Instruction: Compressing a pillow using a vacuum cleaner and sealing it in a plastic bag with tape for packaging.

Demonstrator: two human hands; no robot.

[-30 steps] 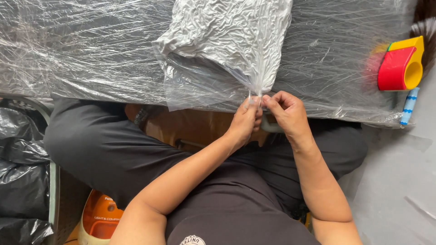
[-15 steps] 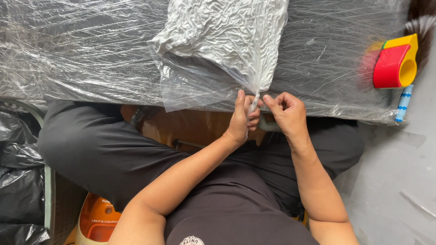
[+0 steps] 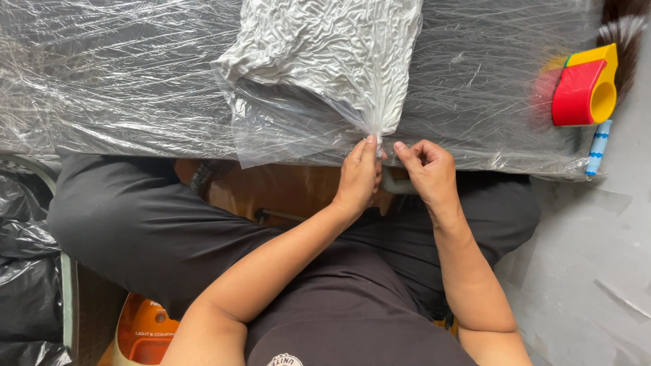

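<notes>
Right at the table's near edge (image 3: 475, 163), both hands' fingers (image 3: 369, 146) pinch the clear bag's gathered neck (image 3: 381, 132).

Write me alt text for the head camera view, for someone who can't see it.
Seen from above, a seated person's left hand and right hand pinch the gathered neck of a clear plastic bag holding crumpled white material, on a table covered in plastic wrap. A red and yellow tape dispenser sits at the right.

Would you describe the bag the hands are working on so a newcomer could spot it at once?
On the film-wrapped table, look at the middle of the near edge. There lies a clear plastic bag of crumpled white material, its neck pinched by the left hand and right hand; nothing else there is white.
</notes>
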